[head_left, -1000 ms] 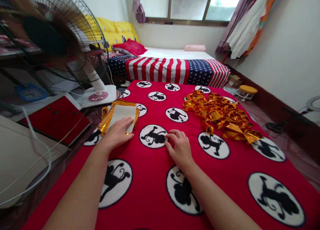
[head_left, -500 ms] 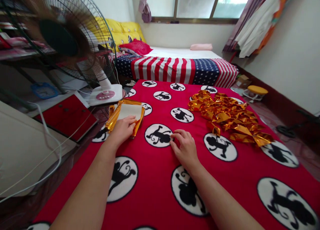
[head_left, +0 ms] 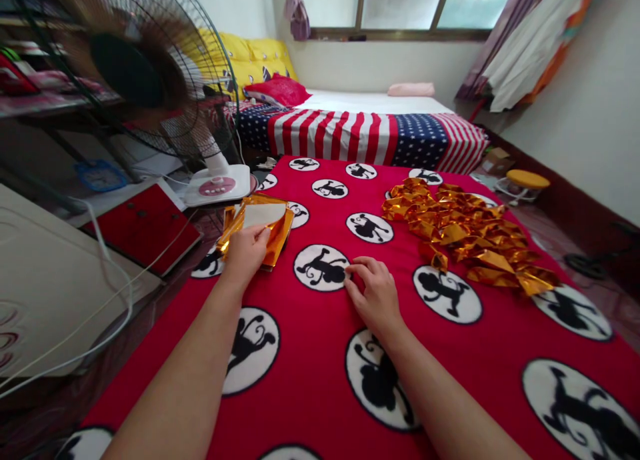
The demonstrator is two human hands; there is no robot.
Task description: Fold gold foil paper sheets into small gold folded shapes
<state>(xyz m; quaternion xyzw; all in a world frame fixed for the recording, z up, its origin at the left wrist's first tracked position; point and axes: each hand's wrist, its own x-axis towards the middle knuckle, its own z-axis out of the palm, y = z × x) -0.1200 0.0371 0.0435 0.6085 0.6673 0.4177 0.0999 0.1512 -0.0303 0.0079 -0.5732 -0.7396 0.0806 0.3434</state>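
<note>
Soft daylight comes in through the window [head_left: 397, 7] — so bright at the top right that it glares white. Gold foil pieces [head_left: 465, 237] shine in spots. The fan blades [head_left: 75, 13] are a brown blur — and edges look stretched.

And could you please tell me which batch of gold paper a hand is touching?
The flat stack on the left, touched by the left hand; the crinkled heap lies untouched beyond the right hand.
</note>
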